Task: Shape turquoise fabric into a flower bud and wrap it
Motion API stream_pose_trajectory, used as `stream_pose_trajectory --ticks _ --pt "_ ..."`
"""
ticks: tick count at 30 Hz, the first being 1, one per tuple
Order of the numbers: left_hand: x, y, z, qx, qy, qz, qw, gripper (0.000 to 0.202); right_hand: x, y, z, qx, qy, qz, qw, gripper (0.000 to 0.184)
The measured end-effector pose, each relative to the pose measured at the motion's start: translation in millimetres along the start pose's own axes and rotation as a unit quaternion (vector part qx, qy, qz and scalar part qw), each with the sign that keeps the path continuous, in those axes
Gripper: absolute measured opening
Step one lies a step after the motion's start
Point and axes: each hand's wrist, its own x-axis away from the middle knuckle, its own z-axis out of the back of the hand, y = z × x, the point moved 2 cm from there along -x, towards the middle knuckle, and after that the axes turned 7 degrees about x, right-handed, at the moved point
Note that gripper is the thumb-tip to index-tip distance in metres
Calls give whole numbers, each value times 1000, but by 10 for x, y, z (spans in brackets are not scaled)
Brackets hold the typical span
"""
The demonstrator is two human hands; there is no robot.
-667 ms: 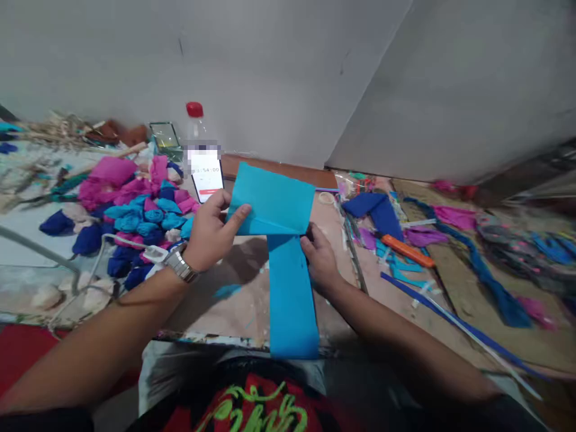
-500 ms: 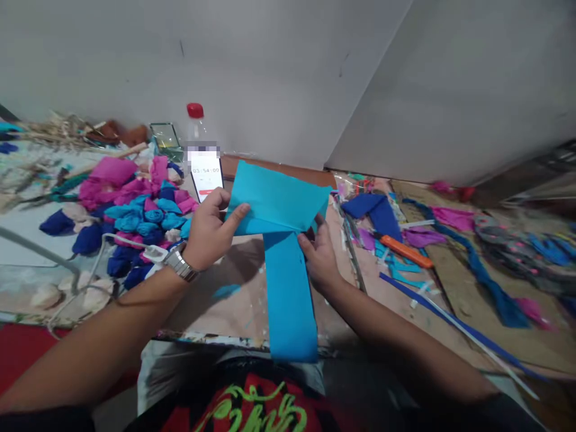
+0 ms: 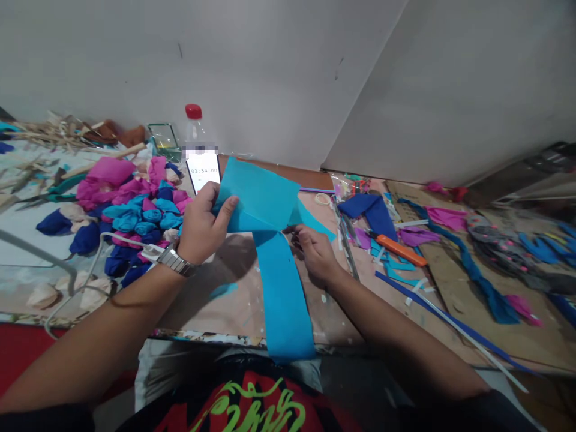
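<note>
A wide bright-blue paper strip is folded over on itself, its long tail hanging down past the table's front edge. My left hand grips the left end of the folded upper part, thumb on top and fingers behind. At the fold's lower right corner, my right hand has thumb and forefinger pinched on the paper. A blue pointed piece shows just beyond the right fingers; whether it belongs to the strip cannot be made out.
Pink, blue and navy fabric-like bundles heap at left, beside a white cable. A lit phone leans on a red-capped bottle. An orange cutter, blue scraps and cardboard lie right. A wall stands behind.
The folded upper part has shifted slightly left and its right end has drawn inward. My right fingers have come from behind the paper to its lower corner. The blue pointed piece now shows.
</note>
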Motion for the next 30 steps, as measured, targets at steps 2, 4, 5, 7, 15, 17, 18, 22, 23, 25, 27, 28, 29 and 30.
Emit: stream_pose_trajectory --ticks 2,4,5,7,15,17,18,22,23,25,27,28,29,30 --pt "-11 0 7 -5 3 0 1000 25 -6 -53 11 54 1 54 997 60" --pt "-26 4 18 -17 8 -3 1000 26 -9 -102 13 93 -18 97 991 63" --pt "-34 7 26 -24 13 -5 1000 26 -10 -123 18 111 -24 114 987 63" --pt "-52 14 45 -37 22 -10 999 27 -12 -152 33 147 -33 132 980 63" --pt "-67 77 85 -56 36 -29 997 27 13 -249 8 191 -57 138 970 50" --pt "-61 95 81 -60 33 -34 997 27 20 -269 -14 179 -41 137 973 48" --pt "-58 102 78 -61 32 -35 997 27 22 -274 -26 176 -37 138 974 46" --pt "-49 116 76 -69 30 -45 996 26 25 -276 -57 172 -19 143 974 42" --pt "-47 118 77 -70 29 -48 996 25 25 -276 -61 171 -11 143 975 42" --pt "-45 123 78 -70 27 -50 996 26 27 -284 -69 166 6 138 976 42" --pt "-43 132 78 -67 24 -45 996 26 27 -299 -80 159 13 130 979 42" --pt "-43 138 80 -65 23 -41 997 26 26 -307 -86 155 15 126 980 42" --pt "-43 143 81 -64 23 -38 997 27 25 -314 -93 152 15 121 981 42" --pt "-45 148 84 -63 24 -34 997 28 25 -321 -99 149 15 117 982 42"
